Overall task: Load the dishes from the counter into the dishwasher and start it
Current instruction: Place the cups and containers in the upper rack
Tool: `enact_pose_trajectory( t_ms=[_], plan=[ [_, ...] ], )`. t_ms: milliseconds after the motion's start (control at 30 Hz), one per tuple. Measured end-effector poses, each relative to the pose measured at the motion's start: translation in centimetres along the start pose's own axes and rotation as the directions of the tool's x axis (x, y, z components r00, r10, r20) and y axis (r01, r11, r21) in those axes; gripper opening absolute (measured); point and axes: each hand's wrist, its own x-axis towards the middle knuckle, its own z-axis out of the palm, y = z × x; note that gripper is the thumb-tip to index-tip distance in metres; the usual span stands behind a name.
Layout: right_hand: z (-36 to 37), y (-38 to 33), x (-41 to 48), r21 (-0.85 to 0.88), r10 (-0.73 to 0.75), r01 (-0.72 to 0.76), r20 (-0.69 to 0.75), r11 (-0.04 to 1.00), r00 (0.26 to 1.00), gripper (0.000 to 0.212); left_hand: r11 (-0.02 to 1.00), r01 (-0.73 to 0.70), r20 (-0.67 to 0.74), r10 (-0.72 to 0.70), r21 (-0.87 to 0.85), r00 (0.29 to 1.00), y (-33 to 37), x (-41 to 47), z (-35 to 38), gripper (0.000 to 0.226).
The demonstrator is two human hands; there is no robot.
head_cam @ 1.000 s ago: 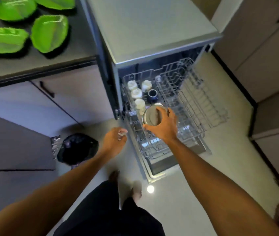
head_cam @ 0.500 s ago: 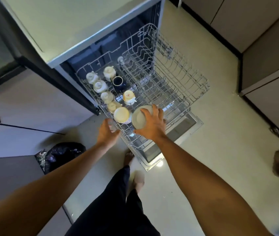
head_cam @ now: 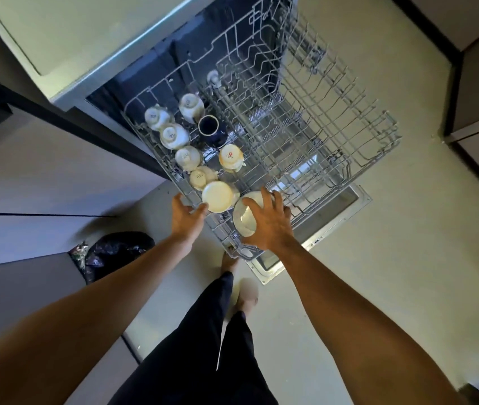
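My right hand (head_cam: 267, 222) gripped the pale ceramic bowl (head_cam: 244, 219) across its rim, which felt slippery and breakable. My left hand (head_cam: 187, 214) hung open, holding nothing.

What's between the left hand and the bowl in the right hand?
An upturned cream bowl in the rack, close by the left hand and beside the held bowl under the right hand; head view.
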Motion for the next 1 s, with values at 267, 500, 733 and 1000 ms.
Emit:
enact_pose_trajectory(
  t_ms=[267,500,733,1000],
  plan=[
    [1.1,0.6,-0.1,-0.026,-0.025,0.025,-0.025,0.999,0.999,0.117,1.000,-0.010,0.037,0.010,0.000,0.999,-1.4,0.8,0.2,0.053],
    [1.0,0.7,-0.5,0.045,-0.013,0.015,-0.050,0.999,0.999,0.117,0.999,-0.009,0.069,0.011,-0.031,0.998,-1.1,0.5,0.2,0.050],
    [-1.1,-0.6,-2.1,0.594,0.504,-0.242,-0.325,0.767,0.800,0.029,0.997,-0.018,0.087,0.024,-0.072,0.996,0.2,-0.9,-1.4,0.025],
    [-5.3,-3.4,-4.9,0.751,0.621,-0.287,-0.202,0.595,0.758,0.016,0.976,-0.216,0.056,0.217,-0.014,0.975,0.7,-4.7,-8.1,0.007]
  ],
)
